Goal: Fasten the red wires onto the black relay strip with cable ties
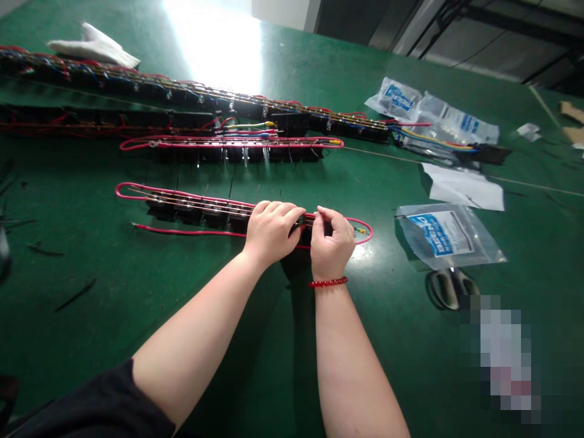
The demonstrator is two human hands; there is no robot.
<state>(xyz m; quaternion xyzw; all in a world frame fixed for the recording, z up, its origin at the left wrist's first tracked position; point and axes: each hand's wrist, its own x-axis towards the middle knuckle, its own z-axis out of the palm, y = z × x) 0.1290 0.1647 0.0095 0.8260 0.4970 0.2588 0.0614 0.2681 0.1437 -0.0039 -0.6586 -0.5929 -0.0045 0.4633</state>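
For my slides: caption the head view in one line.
Left hand and right hand grip the nearest red-wired strip of black modules on a green table.

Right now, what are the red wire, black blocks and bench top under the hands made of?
Red wire: glossy flexible insulation, likely PVC, since it bends into a loop. Black blocks: moulded plastic by the look, dark and hard-edged. Bench top: green mat, probably rubber or vinyl, with soft glare.
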